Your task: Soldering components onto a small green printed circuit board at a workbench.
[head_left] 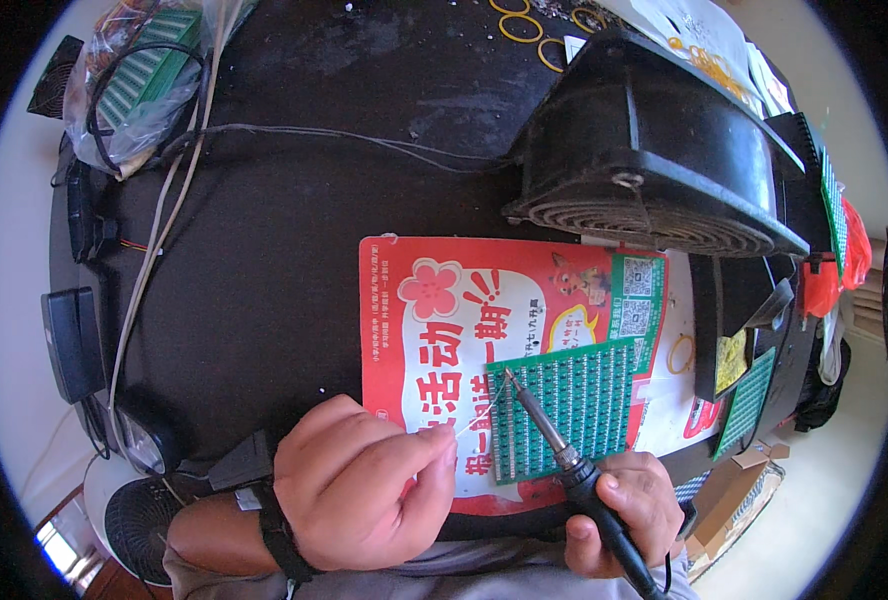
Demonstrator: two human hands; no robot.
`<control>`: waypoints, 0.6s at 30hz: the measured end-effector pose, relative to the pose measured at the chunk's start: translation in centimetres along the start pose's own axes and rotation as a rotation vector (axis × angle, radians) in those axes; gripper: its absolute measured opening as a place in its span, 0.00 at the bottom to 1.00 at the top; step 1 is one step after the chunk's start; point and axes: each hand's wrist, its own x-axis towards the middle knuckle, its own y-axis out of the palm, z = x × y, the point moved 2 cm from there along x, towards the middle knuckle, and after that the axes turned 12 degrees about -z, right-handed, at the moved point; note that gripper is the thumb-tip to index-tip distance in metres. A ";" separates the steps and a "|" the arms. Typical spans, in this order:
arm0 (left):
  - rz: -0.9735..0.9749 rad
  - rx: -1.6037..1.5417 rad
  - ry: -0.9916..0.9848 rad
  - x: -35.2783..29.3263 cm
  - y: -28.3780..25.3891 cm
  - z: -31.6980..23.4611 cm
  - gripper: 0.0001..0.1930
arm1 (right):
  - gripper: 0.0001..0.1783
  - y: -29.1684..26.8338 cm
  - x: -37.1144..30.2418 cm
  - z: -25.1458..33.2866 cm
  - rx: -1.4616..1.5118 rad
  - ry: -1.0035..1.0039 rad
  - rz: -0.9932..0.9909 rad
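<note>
A green circuit board point(569, 410) with rows of small parts lies on a red and white printed sheet point(389, 330) in front of me. My right hand point(629, 510) grips the black handle of a soldering iron point(544, 420), whose tip touches or nearly touches the board's upper left corner. Pinched between the fingertips of my left hand point(369, 485) is a thin solder wire point(479, 415), which runs up to the iron's tip. The wire's other end is hidden by my left hand.
A black fan point(654, 150) stands beyond the board. To its right are a black stand with a yellow sponge point(732, 360) and another green board point(747, 400). A plastic bag of boards point(149, 85) lies far left, with cables point(164, 210) nearby. Yellow rings point(520, 27) lie at the back.
</note>
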 end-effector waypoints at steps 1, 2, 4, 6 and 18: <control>0.020 0.006 0.007 0.1 -0.1 0.0 0.10 | 0.21 0.0 0.1 0.1 -0.012 0.003 0.005; 0.040 0.010 0.015 0.1 -0.2 0.0 0.10 | 0.21 0.0 0.1 0.3 -0.025 0.007 0.011; 0.060 0.010 0.019 0.1 -0.3 0.0 0.10 | 0.20 0.0 0.3 0.6 -0.065 -0.008 0.003; 0.074 0.012 0.022 0.0 -0.4 0.1 0.11 | 0.20 0.2 0.3 0.7 -0.087 -0.023 -0.006; 0.098 -0.006 0.053 -0.3 0.0 0.4 0.12 | 0.19 0.5 0.0 1.2 -0.148 -0.025 -0.044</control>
